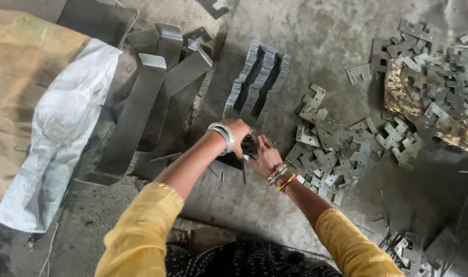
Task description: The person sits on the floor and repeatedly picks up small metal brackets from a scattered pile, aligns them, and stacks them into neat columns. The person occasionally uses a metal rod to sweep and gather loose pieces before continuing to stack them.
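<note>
My left hand (238, 132) and my right hand (265, 155) meet over a small bundle of flat metal plates (249, 146), both closed on it just above the concrete floor. Right behind the hands stands a row of stacked notched metal plates (259, 82), packed on edge in rows. A loose heap of the same notched plates (336, 151) lies flat on the floor to the right of my right hand. Bangles sit on both wrists, and yellow sleeves cover my forearms.
Long bent steel channels (141, 107) lie to the left. A white woven sack (59, 133) and brown sheet (18, 77) cover the far left floor. Another pile of plates (434, 77) on shiny foil sits at the upper right, and several more plates (411, 251) lie at the lower right.
</note>
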